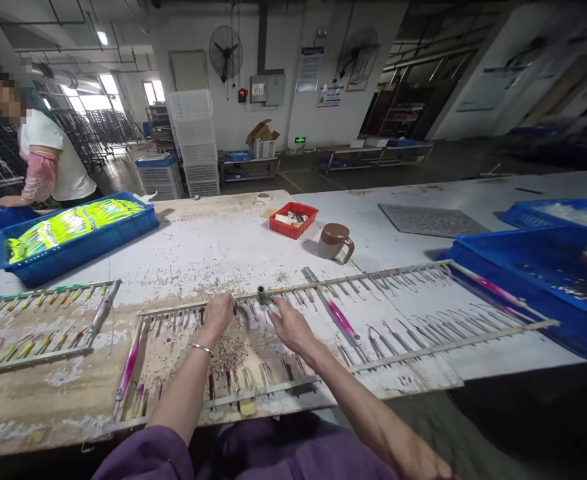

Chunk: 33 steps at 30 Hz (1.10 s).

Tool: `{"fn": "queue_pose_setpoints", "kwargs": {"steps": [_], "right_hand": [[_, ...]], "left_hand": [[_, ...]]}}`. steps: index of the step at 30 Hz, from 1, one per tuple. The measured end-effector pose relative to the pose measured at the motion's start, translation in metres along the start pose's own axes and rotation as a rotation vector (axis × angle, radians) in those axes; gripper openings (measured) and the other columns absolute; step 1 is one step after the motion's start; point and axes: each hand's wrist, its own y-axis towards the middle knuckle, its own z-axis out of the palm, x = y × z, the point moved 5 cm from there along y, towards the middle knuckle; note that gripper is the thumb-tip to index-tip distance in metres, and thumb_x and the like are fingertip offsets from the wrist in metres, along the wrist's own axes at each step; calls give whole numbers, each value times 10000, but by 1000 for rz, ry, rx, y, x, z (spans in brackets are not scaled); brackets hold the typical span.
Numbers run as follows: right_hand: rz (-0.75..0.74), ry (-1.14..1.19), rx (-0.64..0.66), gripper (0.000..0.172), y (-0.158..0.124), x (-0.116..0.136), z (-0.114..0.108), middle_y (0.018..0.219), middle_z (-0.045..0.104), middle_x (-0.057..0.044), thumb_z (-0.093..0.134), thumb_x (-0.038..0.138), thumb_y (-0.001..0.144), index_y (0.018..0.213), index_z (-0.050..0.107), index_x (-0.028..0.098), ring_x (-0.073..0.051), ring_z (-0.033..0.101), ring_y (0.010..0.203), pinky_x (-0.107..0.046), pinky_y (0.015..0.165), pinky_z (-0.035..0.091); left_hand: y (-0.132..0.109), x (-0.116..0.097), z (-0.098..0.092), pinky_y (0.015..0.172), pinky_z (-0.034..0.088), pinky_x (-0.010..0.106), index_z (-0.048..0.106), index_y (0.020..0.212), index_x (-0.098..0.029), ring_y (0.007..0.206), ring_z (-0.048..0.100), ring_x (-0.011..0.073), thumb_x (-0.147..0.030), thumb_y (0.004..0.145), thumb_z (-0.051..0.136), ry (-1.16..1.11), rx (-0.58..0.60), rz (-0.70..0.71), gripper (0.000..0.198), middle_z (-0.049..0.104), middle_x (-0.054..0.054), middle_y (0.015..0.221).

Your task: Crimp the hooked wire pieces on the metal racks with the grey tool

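A long metal frame [283, 385] lies on the table before me, with rows of small slim pieces with wire hooks along its two long bars. At the far bar, my left hand [217, 317] is closed, its fingertips at the row; what they pinch is too small to make out. My right hand [291, 325] is just right of it, fingers bent together at the same bar, their contents hidden. A small dark cylinder [261, 294] stands on the bar between the hands. Chips and flakes [228, 353] are scattered under the frame.
Another frame [104, 308] with yellow pieces lies left. Beyond are a blue tray [143, 223] of yellow packets, a red basket [293, 233], a brown mug [334, 241] and a grey board [428, 219]. Blue bins [478, 257] stand right. A person [56, 147] is at far left.
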Motion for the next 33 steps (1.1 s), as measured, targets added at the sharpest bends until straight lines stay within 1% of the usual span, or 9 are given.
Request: {"fn": "queue_pose_setpoints", "kwargs": {"steps": [3, 6, 10, 12, 15, 20, 25, 30, 33], "right_hand": [[-100, 14, -20, 441, 18, 17, 10, 1153, 810, -139, 476, 372, 1065, 1449, 605, 197, -277, 781, 989, -360, 852, 583], [-198, 3, -44, 465, 36, 30, 28, 1260, 790, -139, 437, 380, 1096, 1505, 587, 217, -261, 784, 1019, -334, 851, 591], [-199, -103, 76, 427, 52, 29, 48, 1049, 826, -118, 496, 356, 1075, 1440, 683, 239, -252, 781, 856, -317, 750, 592], [-186, -104, 90, 441, 54, 24, 46, 1033, 822, -117, 487, 363, 1080, 1458, 679, 242, -251, 774, 877, -320, 776, 594], [-189, -55, 24, 503, 51, 20, 37, 1130, 799, -133, 396, 399, 1119, 1542, 607, 228, -243, 750, 966, -329, 855, 590], [-208, -61, 114, 507, 46, 18, 42, 767, 733, -69, 371, 429, 1121, 1464, 689, 233, -192, 607, 581, -292, 561, 487], [-234, -102, 22, 515, 48, 23, 37, 950, 777, -112, 366, 443, 1123, 1496, 667, 257, -224, 700, 766, -309, 676, 525], [-229, -189, 131, 484, 50, 22, 49, 826, 771, -94, 401, 385, 1103, 1444, 710, 232, -212, 651, 639, -296, 584, 481], [-248, -157, 40, 506, 52, 24, 41, 901, 780, -112, 383, 401, 1119, 1504, 657, 220, -228, 691, 739, -304, 646, 515]], "left_hand": [[-2, 5, 8, 783, 457, 302, 721, 933, -175, 863, 668, 204, -112, 992, 504, 10, -14, -23, 234, 740, 99, 923], [-4, 12, 18, 786, 464, 315, 708, 967, -182, 853, 671, 208, -132, 999, 526, 6, -34, -40, 192, 741, 95, 925], [-9, 16, 28, 776, 478, 332, 673, 879, -203, 814, 658, 209, -132, 1008, 504, 2, -60, -29, 224, 711, 79, 836], [-11, 17, 31, 782, 491, 348, 671, 864, -208, 832, 663, 222, -132, 1011, 490, 1, -57, -26, 246, 711, 91, 837], [-13, 16, 34, 788, 505, 368, 682, 892, -207, 861, 672, 242, -110, 999, 483, -5, -62, -20, 247, 719, 100, 857], [-15, 15, 35, 746, 496, 355, 669, 842, -214, 781, 647, 216, -164, 1038, 473, -41, -92, -28, 282, 697, 78, 807], [-14, 14, 34, 781, 484, 371, 699, 893, -203, 839, 655, 236, -133, 1013, 506, -43, -90, -25, 238, 718, 104, 858], [-15, 15, 36, 756, 475, 348, 687, 850, -194, 792, 640, 217, -157, 1038, 475, -27, -93, -56, 286, 714, 89, 839], [-15, 14, 36, 766, 472, 345, 700, 868, -193, 823, 651, 224, -148, 1017, 511, -6, -100, -47, 244, 718, 90, 853]]}}
